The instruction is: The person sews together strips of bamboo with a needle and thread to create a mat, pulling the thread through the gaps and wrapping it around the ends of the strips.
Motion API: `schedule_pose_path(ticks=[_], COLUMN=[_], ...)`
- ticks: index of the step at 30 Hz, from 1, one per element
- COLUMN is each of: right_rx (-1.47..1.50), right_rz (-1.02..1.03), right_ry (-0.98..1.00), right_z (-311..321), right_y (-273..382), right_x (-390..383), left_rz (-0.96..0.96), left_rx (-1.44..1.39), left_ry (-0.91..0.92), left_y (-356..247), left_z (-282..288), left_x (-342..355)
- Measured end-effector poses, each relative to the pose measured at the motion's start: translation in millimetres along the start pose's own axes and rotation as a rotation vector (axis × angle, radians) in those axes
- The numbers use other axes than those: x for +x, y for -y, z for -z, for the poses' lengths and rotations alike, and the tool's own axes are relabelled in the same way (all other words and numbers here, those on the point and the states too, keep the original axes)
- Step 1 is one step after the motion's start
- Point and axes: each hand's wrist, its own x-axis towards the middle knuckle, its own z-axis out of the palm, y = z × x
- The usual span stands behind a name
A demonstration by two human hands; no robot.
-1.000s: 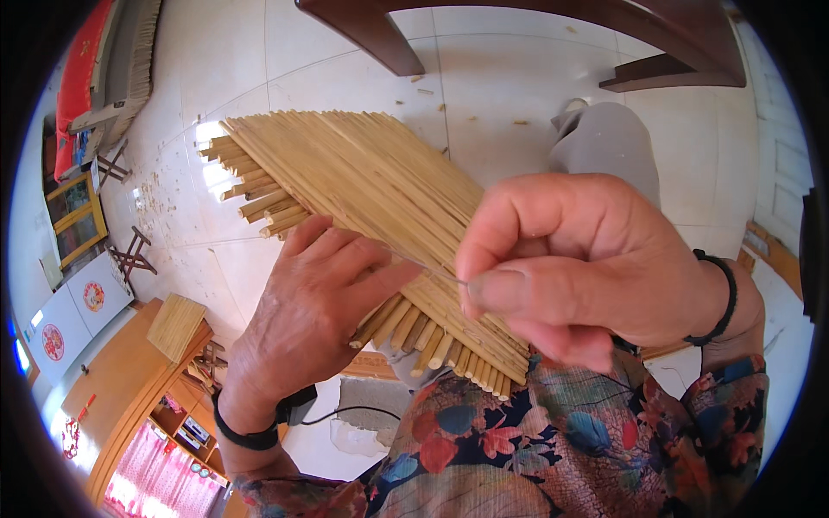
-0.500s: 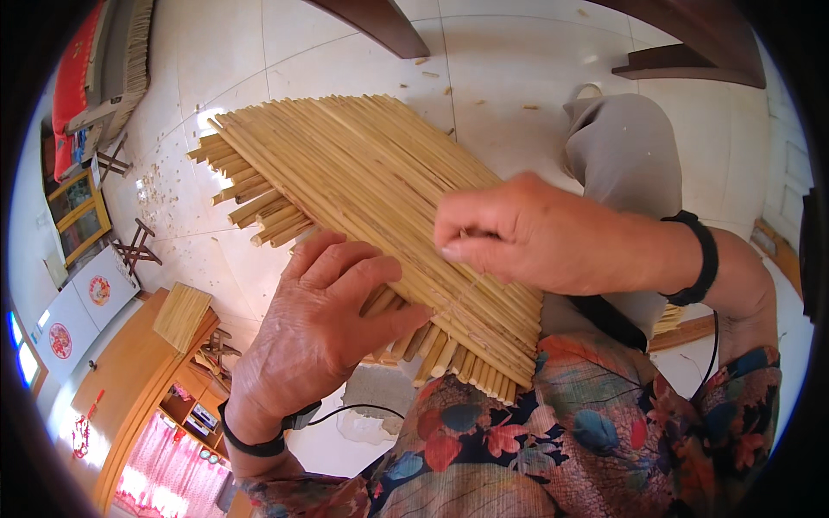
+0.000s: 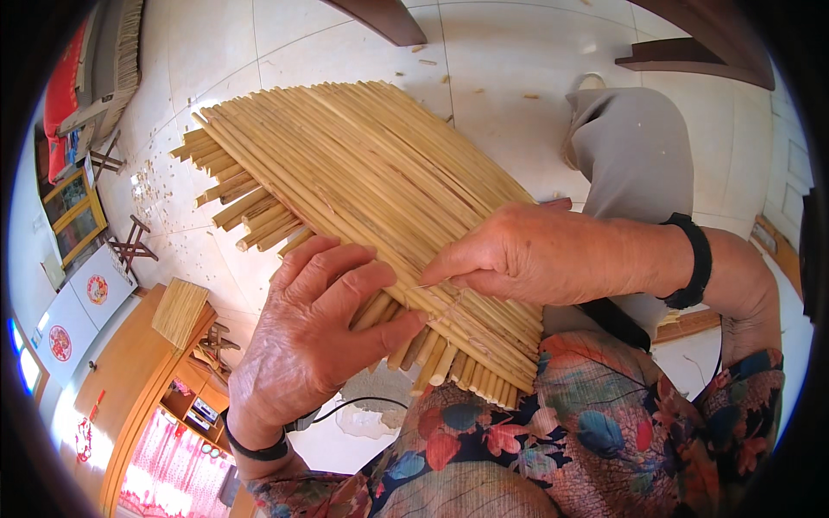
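A slanted mat of straw-yellow plant stalks [image 3: 345, 164], laid side by side in layers, rests across my lap. My left hand [image 3: 315, 311] grips its near-left edge, fingers bent over the outer stalks and thumb pressed along them. My right hand [image 3: 527, 259] is closed in a pinch just right of the left thumb, its fingertips low over the stalks. From the pinch a thin, needle-like strand [image 3: 420, 286] sticks out; whether it is a needle or thread is too fine to tell. Fine thread-like lines cross the stalks below that hand.
Bits of stalk lie scattered on the pale tiled floor [image 3: 501, 52]. Dark wooden furniture legs [image 3: 380, 19] stand at the far side. To the left are folding stools [image 3: 132, 242] and a wooden cabinet [image 3: 117, 363] bearing another stalk bundle [image 3: 180, 312]. My grey-clad knee [image 3: 635, 155] is at right.
My right hand has come down and left from above the mat to the stalks beside my left thumb. The left hand keeps its grip; the mat has shifted slightly left in the picture.
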Motion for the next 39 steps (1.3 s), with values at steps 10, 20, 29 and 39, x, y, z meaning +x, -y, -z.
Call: schedule_pose_path(ticks=[10,20,29,39], right_rx=[0.036,0.099,0.067,-0.001], right_rz=[0.042,0.027,0.067,0.074], right_ry=[-0.001,0.020,0.026,0.005], right_z=[-2.3,0.4,1.6,1.2], right_y=[-0.1,-5.7,-9.7,-4.2], right_x=[1.5,3.4,4.3,6.1], left_rz=[0.010,0.011,0.021,0.004], left_rx=[-0.017,-0.040,-0.037,-0.036], left_ry=[-0.008,0.001,-0.007,-0.026], left_y=[-1.4,-2.3,-1.6,-1.2], left_z=[1.8,4.8,2.3,2.6], left_x=[-3.0,-2.3,-2.5,-4.0])
